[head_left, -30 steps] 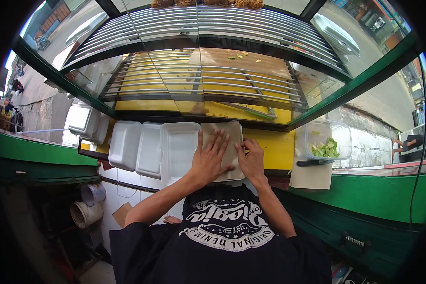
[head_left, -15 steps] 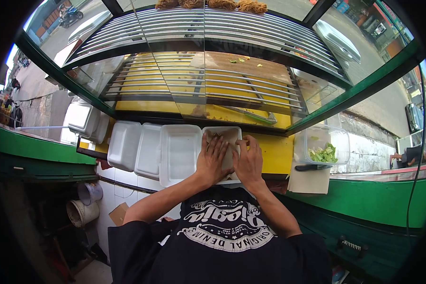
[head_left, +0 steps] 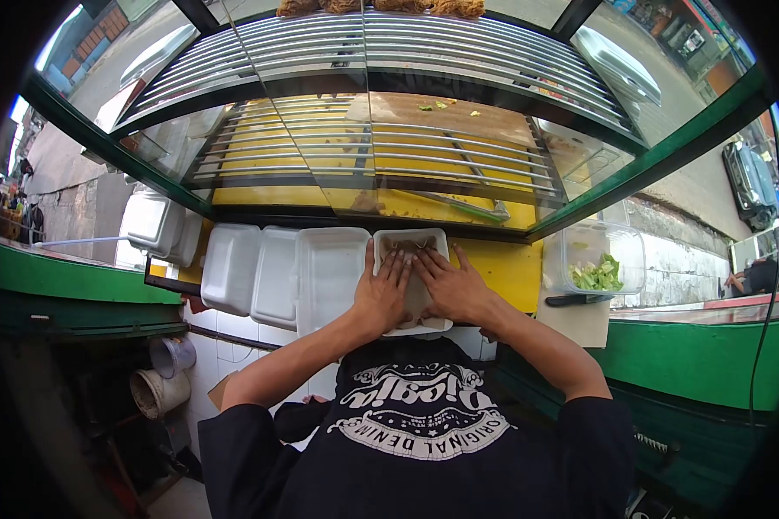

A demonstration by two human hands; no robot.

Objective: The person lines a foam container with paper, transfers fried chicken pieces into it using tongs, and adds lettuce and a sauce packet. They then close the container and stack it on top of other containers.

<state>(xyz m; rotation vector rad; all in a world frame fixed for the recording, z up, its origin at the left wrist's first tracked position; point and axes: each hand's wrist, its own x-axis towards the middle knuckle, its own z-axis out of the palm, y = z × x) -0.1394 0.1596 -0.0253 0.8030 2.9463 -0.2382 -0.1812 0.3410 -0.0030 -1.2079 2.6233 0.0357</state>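
Observation:
A sheet of brown paper lines one half of an open white foam box. My left hand lies flat on the paper's left side, with its fingers stretched forward. From the right, my right hand presses on the same sheet, fingers extended and their tips close to those of my left hand. Neither hand grips anything. The box's other half, a white foam lid, lies open to the left of my left hand. Part of the paper is hidden under both hands.
Closed white foam boxes stand at the left. To the right are a clear tub of chopped lettuce and a dark-handled knife on brown paper sheets. Ahead, a glass case has metal racks, fried food and tongs.
My right hand has gone from curled fingers at the paper's right edge to lying flat on it, its elbow swung outward. My left hand stays pressed on the paper.

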